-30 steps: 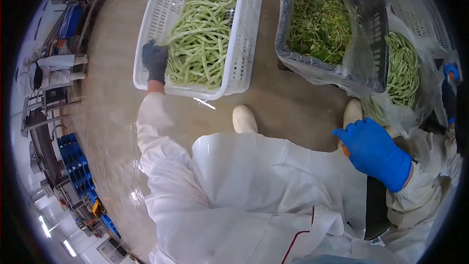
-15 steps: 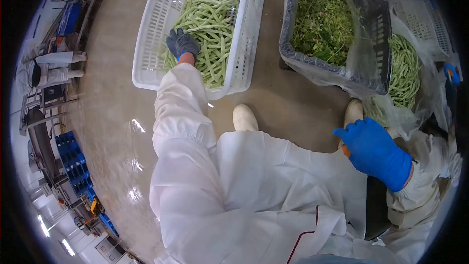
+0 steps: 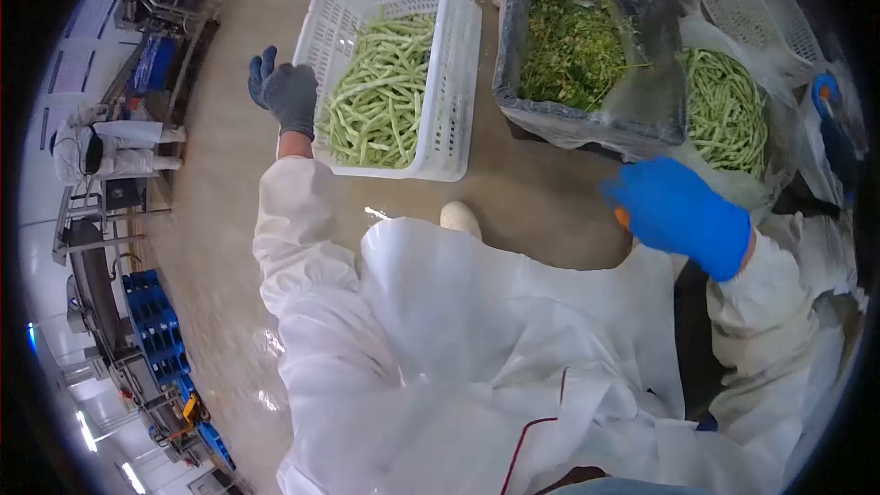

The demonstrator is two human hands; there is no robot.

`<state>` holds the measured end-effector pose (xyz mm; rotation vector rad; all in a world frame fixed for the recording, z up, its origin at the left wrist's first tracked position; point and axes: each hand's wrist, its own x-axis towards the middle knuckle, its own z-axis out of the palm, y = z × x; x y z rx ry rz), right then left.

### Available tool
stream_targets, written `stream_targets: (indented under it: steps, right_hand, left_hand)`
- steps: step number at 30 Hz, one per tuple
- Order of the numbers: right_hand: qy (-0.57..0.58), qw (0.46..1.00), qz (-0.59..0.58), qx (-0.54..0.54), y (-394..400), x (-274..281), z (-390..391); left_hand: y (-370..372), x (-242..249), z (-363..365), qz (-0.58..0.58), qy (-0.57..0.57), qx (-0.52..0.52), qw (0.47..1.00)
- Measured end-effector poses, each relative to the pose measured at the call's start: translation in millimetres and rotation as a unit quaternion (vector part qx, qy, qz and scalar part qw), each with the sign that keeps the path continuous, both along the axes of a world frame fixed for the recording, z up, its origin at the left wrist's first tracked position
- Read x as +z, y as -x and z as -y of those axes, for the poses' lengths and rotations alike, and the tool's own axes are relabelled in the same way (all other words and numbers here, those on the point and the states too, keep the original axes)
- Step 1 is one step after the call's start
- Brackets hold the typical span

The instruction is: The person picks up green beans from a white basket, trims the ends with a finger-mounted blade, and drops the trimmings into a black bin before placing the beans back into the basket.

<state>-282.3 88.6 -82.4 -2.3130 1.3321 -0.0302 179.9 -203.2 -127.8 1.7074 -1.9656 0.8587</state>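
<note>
My left hand [image 3: 286, 92], in a dark grey glove, is raised at the left edge of a white slotted crate [image 3: 445, 82]. Its fingers are apart and hold nothing. Long green beans [image 3: 380, 96] lie loose in the crate. On the right, my right hand [image 3: 678, 213], in a blue glove, is closed around something orange [image 3: 622, 217], of which only a small end shows. It hovers below a dark, plastic-lined crate [image 3: 587, 126] that holds leafy green trimmings [image 3: 573, 55].
More green beans [image 3: 724, 110] lie in clear plastic at the right. A blue-and-orange item [image 3: 826, 96] is at the far right. Another person [image 3: 115, 147] in white bends near metal equipment at the left, above stacked blue crates [image 3: 156, 325].
My left hand has come off the beans and moved left to the crate's edge, its fingers spread. My right hand has moved slightly up, still closed. The view has shifted.
</note>
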Motion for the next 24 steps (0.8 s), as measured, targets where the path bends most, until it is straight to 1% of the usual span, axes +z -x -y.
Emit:
stream_targets:
  steps: [1,2,3,5,6,7,9,10,11,13,15,16,17,19,20,21,22,24]
  right_hand:
    - [0.034,0.999,0.015,-0.021,3,6,2]
    - [0.065,0.997,0.031,-0.042,7,11,3]
    - [0.096,0.992,0.048,-0.062,11,18,5]
    - [-0.025,0.994,-0.021,-0.107,23,62,13]
    - [0.051,0.992,0.042,-0.104,38,68,11]
    - [0.127,0.982,0.098,-0.102,57,72,6]
    - [0.172,0.950,0.202,-0.164,103,70,-3]
    - [0.198,0.928,0.250,-0.193,128,64,-12]
    - [0.182,0.904,0.283,-0.264,151,52,-25]
    - [0.151,0.837,0.355,-0.389,192,12,-46]
    - [0.133,0.805,0.265,-0.514,226,-52,-62]
    - [0.103,0.801,0.246,-0.536,242,-89,-66]
    - [0.074,0.796,0.227,-0.556,254,-121,-69]
    - [0.067,0.816,0.184,-0.544,260,-160,-68]
    - [0.061,0.827,0.162,-0.535,261,-177,-64]
    - [0.075,0.835,0.134,-0.528,259,-196,-56]
    - [0.091,0.841,0.106,-0.523,259,-215,-44]
    - [0.124,0.859,0.070,-0.491,255,-229,-24]
  left_hand:
    - [11,25,-3,-0.035,0.046,-0.062,0.996]
    - [28,50,-11,-0.060,0.062,-0.135,0.987]
    - [45,71,-22,-0.090,0.061,-0.183,0.977]
    - [88,106,-37,-0.151,0.054,-0.290,0.943]
    - [111,124,-54,-0.158,-0.021,-0.343,0.926]
    - [134,135,-72,-0.182,-0.088,-0.357,0.912]
    - [179,144,-114,-0.225,-0.229,-0.388,0.864]
    - [195,149,-136,-0.168,-0.240,-0.423,0.857]
    - [205,154,-159,-0.111,-0.247,-0.453,0.849]
    - [223,155,-206,-0.053,-0.313,-0.435,0.842]
    - [236,129,-250,-0.115,-0.374,-0.441,0.808]
    - [243,112,-267,-0.142,-0.427,-0.427,0.784]
    - [245,92,-278,-0.168,-0.477,-0.411,0.758]
    - [228,44,-281,0.000,-0.546,-0.381,0.746]
    - [241,54,-286,0.066,-0.628,-0.302,0.715]
    - [253,65,-289,0.133,-0.698,-0.216,0.670]
    - [251,53,-288,0.098,-0.665,-0.265,0.692]
    - [261,46,-285,0.070,-0.544,-0.385,0.742]
